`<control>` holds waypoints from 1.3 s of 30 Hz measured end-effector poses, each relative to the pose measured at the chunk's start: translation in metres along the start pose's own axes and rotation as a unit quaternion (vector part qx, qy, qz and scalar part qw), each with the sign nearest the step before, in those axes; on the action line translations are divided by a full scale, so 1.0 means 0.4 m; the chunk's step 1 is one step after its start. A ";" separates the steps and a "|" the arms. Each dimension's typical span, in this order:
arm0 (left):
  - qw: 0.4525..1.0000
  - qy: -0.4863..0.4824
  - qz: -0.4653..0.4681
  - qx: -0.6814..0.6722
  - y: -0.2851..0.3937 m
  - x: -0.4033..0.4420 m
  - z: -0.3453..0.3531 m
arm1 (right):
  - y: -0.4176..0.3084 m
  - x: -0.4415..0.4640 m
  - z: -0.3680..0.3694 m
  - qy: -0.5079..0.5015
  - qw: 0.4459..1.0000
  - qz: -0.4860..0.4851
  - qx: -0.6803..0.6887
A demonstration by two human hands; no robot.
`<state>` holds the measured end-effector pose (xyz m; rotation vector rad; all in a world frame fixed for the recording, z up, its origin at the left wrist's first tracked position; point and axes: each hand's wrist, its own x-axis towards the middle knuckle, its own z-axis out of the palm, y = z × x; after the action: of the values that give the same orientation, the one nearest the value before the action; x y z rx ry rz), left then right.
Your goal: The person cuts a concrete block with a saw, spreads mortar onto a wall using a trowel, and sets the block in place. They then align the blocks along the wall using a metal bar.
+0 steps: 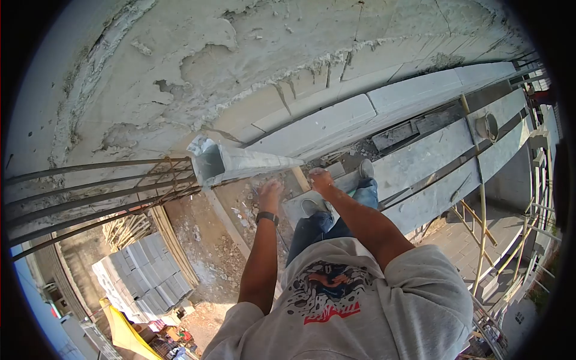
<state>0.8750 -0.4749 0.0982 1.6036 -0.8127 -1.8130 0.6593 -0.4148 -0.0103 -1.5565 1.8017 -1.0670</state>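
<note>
Grey post: at 10 o'clock, close to the middle of my view. The grey post has its wide end toward 9 o'clock and its thin end near my hands.
My left hand: the left hand is just below the post. It is blurry, so I can't tell how open it is, or if it touches or holds anything.
My right hand: the right hand is at 3 o'clock, over my shoes. The fingers look bent, but I can't tell if they grip anything.
In the way: the post sits between my left hand and the block wall at 1 o'clock.
Bars: long metal bars at 9 o'clock.
Boards: grey planks at 3 o'clock, with a bucket on them.
Down below: a stack of blocks at 8 o'clock.
</note>
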 end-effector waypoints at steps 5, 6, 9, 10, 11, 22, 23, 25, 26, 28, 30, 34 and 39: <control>0.999 0.038 -0.031 0.017 0.021 0.016 0.071 | -0.043 0.105 0.104 0.014 0.925 0.240 0.294; 0.998 0.036 -0.028 0.037 0.019 0.033 0.075 | -0.092 0.135 0.081 0.021 0.899 0.279 0.338; 0.990 0.036 0.003 0.133 0.003 0.107 0.057 | -0.229 0.221 -0.046 -0.007 0.955 0.243 0.171; 0.986 0.043 0.019 0.163 0.025 0.102 0.078 | -0.235 0.238 -0.052 -0.022 0.959 0.245 0.140; 0.980 0.050 0.035 0.191 0.063 0.078 0.113 | -0.236 0.250 -0.053 -0.037 0.963 0.245 0.109; 0.988 0.069 0.070 0.115 0.031 0.113 0.113 | -0.198 0.024 0.145 0.102 0.889 0.371 0.246; 0.980 0.069 0.122 0.142 -0.050 0.174 0.061 | -0.258 0.028 0.107 0.084 0.761 0.464 0.446; 0.964 0.075 0.156 0.200 -0.114 0.233 -0.001 | -0.305 0.045 0.102 0.034 0.593 0.513 0.620; 0.960 0.083 0.136 0.230 -0.118 0.241 -0.025 | -0.310 0.048 0.115 0.006 0.602 0.502 0.621; 0.931 0.092 0.144 0.322 -0.126 0.260 -0.067 | -0.310 0.057 0.117 -0.048 0.649 0.478 0.589; 0.759 0.064 0.314 0.567 -0.078 0.259 -0.069 | -0.292 0.101 0.075 -0.100 0.725 0.443 0.517; 0.977 0.059 0.120 0.165 0.131 0.210 0.048 | -0.198 0.143 0.016 -0.098 0.969 0.204 0.103; 0.946 -0.072 0.147 0.281 0.260 0.213 0.037 | -0.352 0.291 -0.231 0.085 0.994 0.016 -0.071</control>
<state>0.8537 -0.6060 0.1244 1.5684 -1.6583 -1.5730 0.6405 -0.5113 0.1692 -1.5528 2.0485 -1.1064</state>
